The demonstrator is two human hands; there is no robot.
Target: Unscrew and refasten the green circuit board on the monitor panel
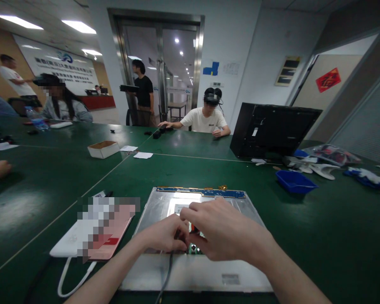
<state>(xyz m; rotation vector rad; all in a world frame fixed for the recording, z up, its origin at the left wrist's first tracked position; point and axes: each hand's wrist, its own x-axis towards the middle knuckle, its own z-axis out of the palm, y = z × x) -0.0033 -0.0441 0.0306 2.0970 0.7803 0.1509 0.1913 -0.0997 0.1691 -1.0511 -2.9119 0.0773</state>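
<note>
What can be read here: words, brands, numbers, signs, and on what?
"福": red diamond-shaped paper, pale door.
"大数据": long white wall sign; other lettering too blurred.
Too small: grey label, flat silver metal panel.
Too small: white sticker, black plastic monitor.
Too blurred: print, white shirt.

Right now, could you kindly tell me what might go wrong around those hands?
The dark cable runs over the near edge of the metal panel, so a tug might strain it. The left hand and right hand crowd the green circuit board, so a fingertip could knock a component. The white cord loops beside the left forearm and might snag.
</note>
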